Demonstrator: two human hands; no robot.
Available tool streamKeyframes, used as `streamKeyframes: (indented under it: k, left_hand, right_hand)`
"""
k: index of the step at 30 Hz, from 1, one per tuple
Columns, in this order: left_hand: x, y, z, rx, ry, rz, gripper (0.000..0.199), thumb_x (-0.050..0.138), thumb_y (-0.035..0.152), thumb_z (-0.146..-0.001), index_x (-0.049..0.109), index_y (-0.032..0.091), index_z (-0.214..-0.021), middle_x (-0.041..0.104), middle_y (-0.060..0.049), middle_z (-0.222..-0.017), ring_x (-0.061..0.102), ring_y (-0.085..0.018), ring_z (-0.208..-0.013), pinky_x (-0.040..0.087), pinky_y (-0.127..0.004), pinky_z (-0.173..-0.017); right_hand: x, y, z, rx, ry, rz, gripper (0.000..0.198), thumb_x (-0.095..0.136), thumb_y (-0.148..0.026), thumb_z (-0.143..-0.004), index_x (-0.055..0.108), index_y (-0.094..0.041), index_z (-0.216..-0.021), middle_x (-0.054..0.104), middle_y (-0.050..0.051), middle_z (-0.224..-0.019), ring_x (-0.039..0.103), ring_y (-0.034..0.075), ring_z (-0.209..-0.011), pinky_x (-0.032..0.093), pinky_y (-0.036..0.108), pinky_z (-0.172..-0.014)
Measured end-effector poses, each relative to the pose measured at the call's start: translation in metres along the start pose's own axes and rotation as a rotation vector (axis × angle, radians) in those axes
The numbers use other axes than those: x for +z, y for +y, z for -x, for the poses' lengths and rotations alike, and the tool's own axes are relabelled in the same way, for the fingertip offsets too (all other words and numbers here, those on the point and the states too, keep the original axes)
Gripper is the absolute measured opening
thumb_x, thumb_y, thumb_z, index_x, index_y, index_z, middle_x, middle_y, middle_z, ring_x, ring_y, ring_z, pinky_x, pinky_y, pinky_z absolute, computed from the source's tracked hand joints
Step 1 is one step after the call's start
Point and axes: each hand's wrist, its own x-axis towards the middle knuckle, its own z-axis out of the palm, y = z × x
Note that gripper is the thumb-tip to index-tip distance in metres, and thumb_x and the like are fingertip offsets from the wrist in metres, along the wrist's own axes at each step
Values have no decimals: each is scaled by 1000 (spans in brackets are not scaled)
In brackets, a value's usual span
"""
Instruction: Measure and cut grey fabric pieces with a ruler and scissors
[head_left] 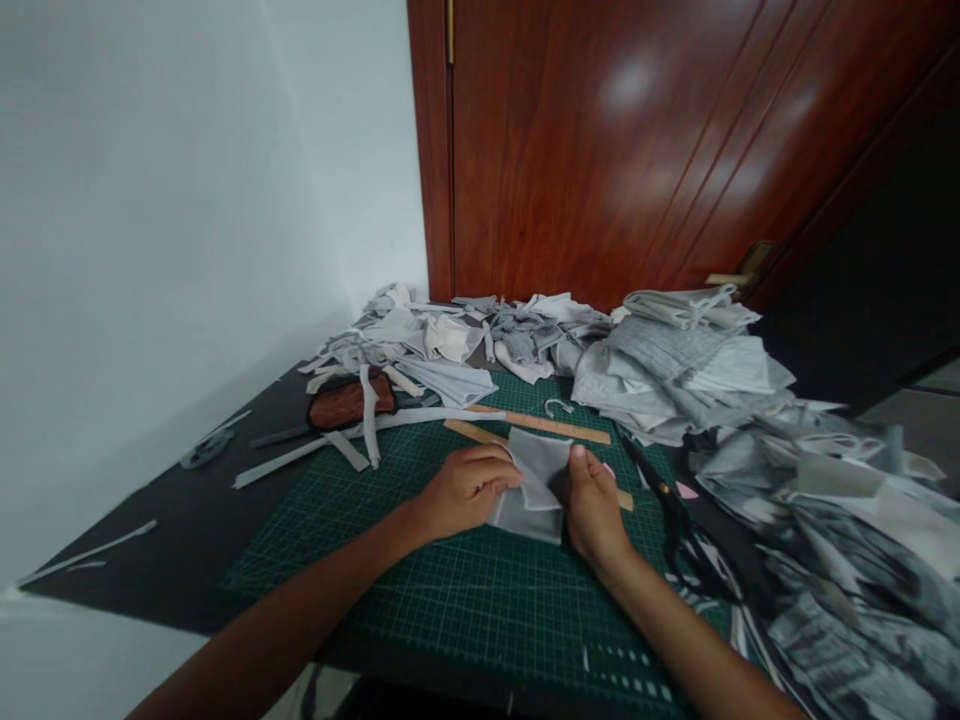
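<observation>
Between my two hands is a small piece of grey fabric [541, 462], partly folded over so that a lower layer shows beneath. My left hand [469, 488] pinches its left side with thumb and fingers together. On the right edge, my right hand [596, 505] grips the fabric with the thumb on top; its other fingers are mostly hidden behind. The fabric is held over a green cutting mat [450, 600]. Behind it, two wooden rulers [555, 425] lie on the mat, one partly covered by the fabric and my hands.
Black-handled scissors [679, 520] lie right of my right hand. Folded grey cloth [675, 365] is stacked at the back right, with loose fabric [862, 500] nearer. Scraps [442, 335] line the back. A brown pouch-like item [349, 403] lies left, among cut strips.
</observation>
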Motion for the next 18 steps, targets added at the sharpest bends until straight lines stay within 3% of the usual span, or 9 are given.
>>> streamKeyframes:
  k: [3,7,8,10,12,14,16,18]
  left_hand:
    - [-17,8,-7,8,-83,10,24,66,34,-96,78,20,-81,70,-8,-76,65,-22,-80,50,-34,-77]
    - [-38,8,-13,-162,-512,115,34,66,40,-95,72,16,-72,62,-2,-67,56,-14,-63,39,-26,-61]
    - [-39,5,-13,-202,-524,95,37,64,41,-96,70,15,-71,59,-1,-65,54,-14,-61,36,-26,-59]
    - [-38,-3,-12,-252,-385,-36,35,59,40,-99,70,16,-76,59,-1,-68,54,-15,-64,37,-26,-61]
    - [-32,-12,-9,-229,-234,-209,16,66,33,-94,74,19,-95,65,-3,-85,60,-19,-79,43,-28,-71]
    - [-28,-20,-5,-163,-326,-341,22,75,26,-85,73,23,-107,68,-5,-102,63,-24,-98,46,-32,-84]
    - [-28,-28,-2,-132,-441,-431,19,75,19,-83,73,23,-101,67,-6,-104,62,-27,-105,45,-35,-91]
    - [-34,-37,0,-138,-470,-467,9,69,15,-85,70,22,-89,66,-5,-98,62,-26,-101,44,-35,-91]
  right_hand:
    - [-19,-4,-31,-19,196,-94,43,61,-66,-90,66,-23,-92,72,0,-86,65,19,-79,53,32,-77]
    - [-43,-9,-62,15,333,-187,35,61,-59,-90,63,-23,-94,74,0,-87,69,19,-80,57,35,-78]
    - [-47,-8,-66,35,347,-202,33,61,-56,-91,62,-23,-94,73,-1,-84,70,19,-77,58,35,-76]
    - [-53,-6,-71,74,366,-222,31,60,-53,-92,61,-23,-93,72,-2,-78,69,19,-71,59,35,-72]
    - [-57,-3,-74,99,376,-231,30,60,-53,-92,59,-23,-90,68,-3,-72,67,19,-64,58,34,-68]
    - [-60,-2,-76,105,373,-232,30,61,-53,-91,58,-24,-87,65,-5,-68,65,18,-61,58,34,-64]
    - [-63,-4,-77,83,376,-229,30,61,-53,-91,58,-24,-87,64,-5,-68,65,18,-61,57,33,-64]
    - [-66,-8,-78,45,389,-218,26,64,-49,-91,58,-24,-87,62,-7,-68,63,16,-62,55,30,-63]
